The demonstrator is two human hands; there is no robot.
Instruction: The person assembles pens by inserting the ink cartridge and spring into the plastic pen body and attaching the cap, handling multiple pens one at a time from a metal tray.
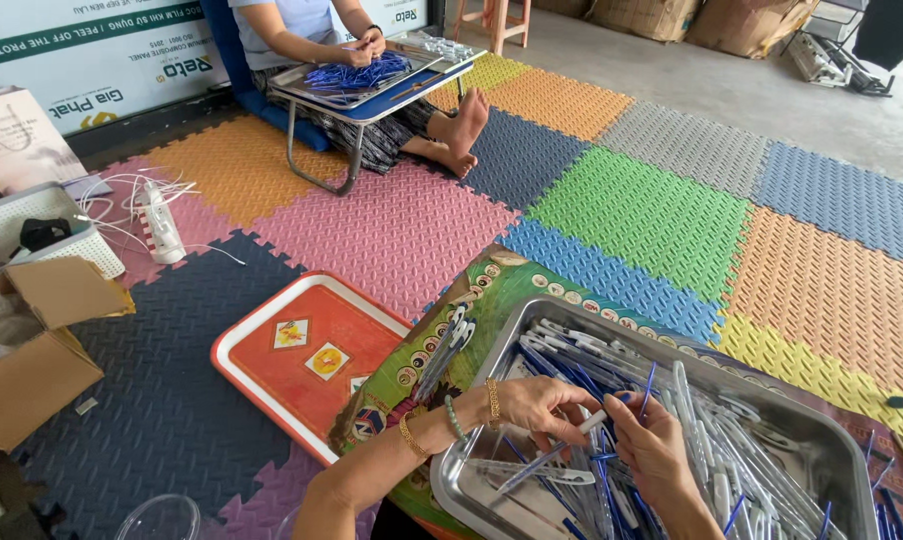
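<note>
Working over a steel tray (822,430) heaped with white pen barrels (707,440) and blue refills (612,490), a person seated on a floor of coloured foam mats (652,215) assembles a pen; the left hand (532,405) is curled, its fingertips pinching a white pen barrel (594,421) held just above the tray's middle; the right hand (655,445), close beside the left and also over the tray, is closed in a pinch at that same barrel's other end, though whether it grips a refill as well cannot be told; beaded and gold bracelets (452,420) ring the left wrist at the tray's near-left rim; the tray rests on a low tabletop with a patterned green cover (472,330), where a small bunch of finished pens (447,350) lies just left of the tray; further left of the tray, on the mats, sits an orange-red plastic tray with a white border (302,365); well beyond it to the left stand cardboard boxes (32,360) and a white power strip with cables (160,222); far behind the steel tray, a second person (312,30) sits cross-legged at a small folding tabletop (372,95), both hands on a bundle of blue refills (357,72).
</note>
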